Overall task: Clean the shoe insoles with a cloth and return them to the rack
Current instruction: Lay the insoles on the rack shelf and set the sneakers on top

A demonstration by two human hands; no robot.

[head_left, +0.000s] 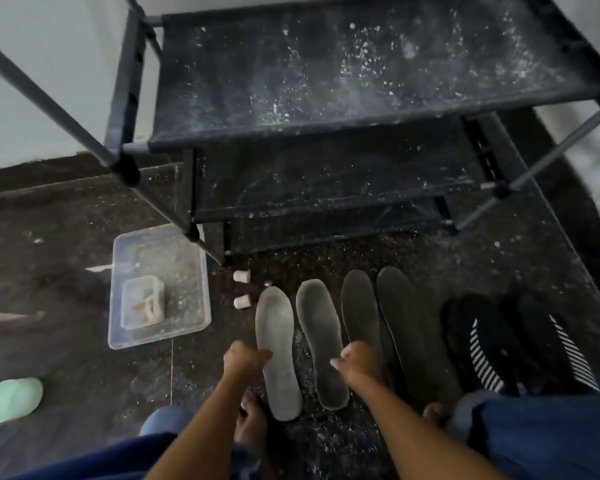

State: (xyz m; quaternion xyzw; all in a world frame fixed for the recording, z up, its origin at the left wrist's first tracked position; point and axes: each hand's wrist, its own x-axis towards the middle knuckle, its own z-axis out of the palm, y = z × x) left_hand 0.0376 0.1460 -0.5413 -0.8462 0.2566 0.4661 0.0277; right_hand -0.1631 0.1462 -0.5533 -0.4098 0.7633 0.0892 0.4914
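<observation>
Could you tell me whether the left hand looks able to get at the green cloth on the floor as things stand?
Probably yes: the left hand holds nothing, and bare floor lies between it and the green cloth, far to its left.

Four insoles lie in a row at lower centre: two pale grey point(278, 351) point(321, 341), two darker point(361, 306) point(400, 317). Two striped black shoes point(478, 344) point(555, 344) at lower right. Two small pink caps point(241, 276) point(242, 301). Two clear plastic tubs, the small one point(142, 303) inside the large one point(187, 271). One green cloth point(13, 400) at lower left. One rack point(326, 81).
</observation>
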